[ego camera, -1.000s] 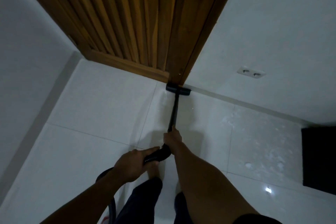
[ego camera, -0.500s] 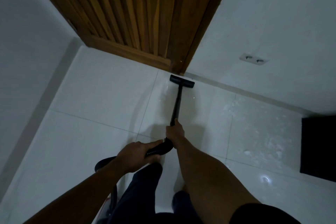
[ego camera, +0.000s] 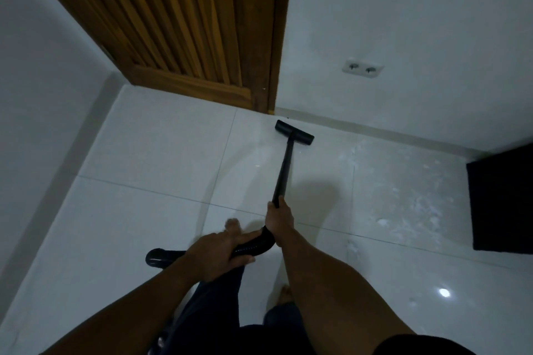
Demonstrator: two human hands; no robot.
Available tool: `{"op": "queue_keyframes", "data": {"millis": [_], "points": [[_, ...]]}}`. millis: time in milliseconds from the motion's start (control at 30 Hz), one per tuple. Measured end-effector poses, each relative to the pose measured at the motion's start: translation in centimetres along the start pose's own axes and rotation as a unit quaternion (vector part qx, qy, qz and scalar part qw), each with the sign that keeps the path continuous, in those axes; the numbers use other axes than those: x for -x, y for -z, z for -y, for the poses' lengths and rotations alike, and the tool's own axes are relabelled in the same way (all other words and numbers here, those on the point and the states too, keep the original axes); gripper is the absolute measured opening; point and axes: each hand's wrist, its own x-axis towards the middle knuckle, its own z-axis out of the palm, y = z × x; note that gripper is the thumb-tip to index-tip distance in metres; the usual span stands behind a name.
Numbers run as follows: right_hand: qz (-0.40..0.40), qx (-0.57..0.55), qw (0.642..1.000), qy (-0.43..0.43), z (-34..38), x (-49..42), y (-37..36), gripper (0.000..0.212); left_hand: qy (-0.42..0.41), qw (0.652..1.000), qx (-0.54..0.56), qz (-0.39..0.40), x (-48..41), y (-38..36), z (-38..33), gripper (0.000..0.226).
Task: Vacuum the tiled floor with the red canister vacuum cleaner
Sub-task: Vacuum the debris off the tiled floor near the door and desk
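A black vacuum wand (ego camera: 284, 170) runs from my hands down to a flat black floor nozzle (ego camera: 294, 135), which rests on the white tiled floor (ego camera: 150, 158) a short way from the wooden door's corner. My right hand (ego camera: 279, 217) grips the wand's upper end. My left hand (ego camera: 220, 251) holds the black ribbed hose (ego camera: 253, 248) just behind it. The hose loops back to the left (ego camera: 161, 257) and drops past my legs. The red canister is not visible.
A slatted wooden door (ego camera: 178, 26) stands ahead, with white walls on both sides and a double wall socket (ego camera: 362, 68) low on the right. A black block (ego camera: 503, 202) sits on the floor at the right. White dust (ego camera: 403, 204) speckles the tiles there.
The nozzle has pulled back from the door corner toward me and slightly right. Both hands keep their hold on wand and hose.
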Motion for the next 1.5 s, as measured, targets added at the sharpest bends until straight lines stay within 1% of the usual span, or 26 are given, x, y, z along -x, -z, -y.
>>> {"op": "queue_keyframes", "data": {"millis": [67, 100, 133, 167, 267, 400, 667, 833, 1033, 1133, 1333, 1433, 1500], "points": [[0.003, -0.005, 1.000, 0.014, -2.8, 1.4, 1.7, 0.062, 0.016, 0.999, -0.032, -0.007, 0.8, -3.0, -2.4, 0.081], [0.009, -0.011, 1.000, 0.018, -4.6, 2.4, 2.9, 0.065, 0.024, 0.999, -0.041, -0.003, 1.5, -5.0, -3.8, 0.088], [0.011, -0.021, 1.000, 0.020, -5.6, 2.9, 3.5, 0.066, 0.034, 0.999, -0.032, -0.002, 1.9, -6.2, -4.6, 0.087], [0.012, -0.036, 0.999, 0.021, -6.8, 3.7, 4.1, 0.066, 0.034, 0.999, -0.021, -0.002, 2.4, -7.4, -5.5, 0.081], [0.015, -0.043, 0.999, 0.025, -10.9, 7.0, 6.7, 0.063, 0.004, 1.000, -0.013, -0.016, 4.7, -11.1, -8.9, 0.068], [0.014, -0.046, 0.998, 0.028, -15.5, 10.2, 7.9, 0.063, -0.006, 0.999, 0.005, -0.039, 7.5, -15.1, -11.7, 0.061], [0.013, -0.018, 0.999, 0.043, -26.4, 16.1, 7.4, 0.063, -0.007, 0.999, -0.028, -0.021, 13.8, -24.1, -14.1, 0.064], [0.018, 0.022, 0.998, 0.064, -33.8, 21.6, 7.0, 0.065, -0.006, 0.999, -0.017, -0.038, 19.7, -31.2, -16.3, 0.060], [0.023, 0.058, 0.996, 0.062, -44.3, 28.6, 6.2, 0.071, -0.021, 0.999, -0.028, -0.022, 27.9, -39.1, -20.7, 0.062], [0.031, 0.044, 0.996, 0.071, -48.1, 31.6, 6.7, 0.069, -0.026, 0.999, -0.036, -0.016, 30.9, -42.4, -22.6, 0.063], [0.032, 0.070, 0.994, 0.072, -57.2, 36.6, 9.1, 0.067, -0.020, 0.999, -0.036, 0.014, 35.3, -50.1, -28.1, 0.083], [0.032, 0.076, 0.994, 0.076, -62.7, 39.3, 10.3, 0.067, -0.025, 0.997, -0.065, 0.020, 37.4, -54.7, -31.3, 0.078], [0.038, 0.082, 0.993, 0.069, -66.3, 41.0, 11.0, 0.068, -0.024, 0.996, -0.079, 0.039, 39.0, -57.4, -33.3, 0.074]]}}
